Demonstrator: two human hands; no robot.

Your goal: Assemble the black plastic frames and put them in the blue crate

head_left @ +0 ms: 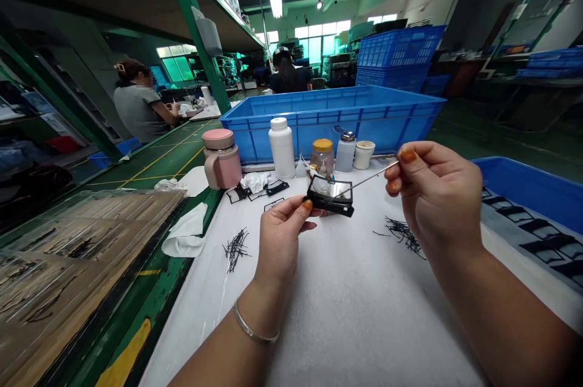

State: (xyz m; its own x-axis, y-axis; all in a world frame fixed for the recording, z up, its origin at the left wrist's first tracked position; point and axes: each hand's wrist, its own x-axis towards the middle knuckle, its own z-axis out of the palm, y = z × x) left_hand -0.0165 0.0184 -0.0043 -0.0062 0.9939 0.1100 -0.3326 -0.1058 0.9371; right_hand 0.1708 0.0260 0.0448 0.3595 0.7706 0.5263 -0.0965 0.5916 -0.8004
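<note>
My left hand (pixel 283 232) is closed on the near left corner of a small black-framed case (pixel 331 192) with a shiny, mirror-like panel. Raised to the right, my right hand (pixel 432 192) pinches a thin metal rod (pixel 371 177) between thumb and fingers. The rod slants down to the left, and its far end meets the panel; whether it presses on it I cannot tell. Below my right hand lies a pile of thin black strips (pixel 405 234). A second pile of black strips (pixel 235 249) is left of my left hand. Loose black frames (pixel 262 189) lie behind it.
Along the back stand a pink mug (pixel 221 159), a white bottle (pixel 282 147), a yellow-lidded jar (pixel 322 156), a dispenser bottle (pixel 345 151) and a small white jar (pixel 364 155). Behind them is a blue crate (pixel 328 110). Trays (pixel 82 247) lie left. Co-workers sit farther off.
</note>
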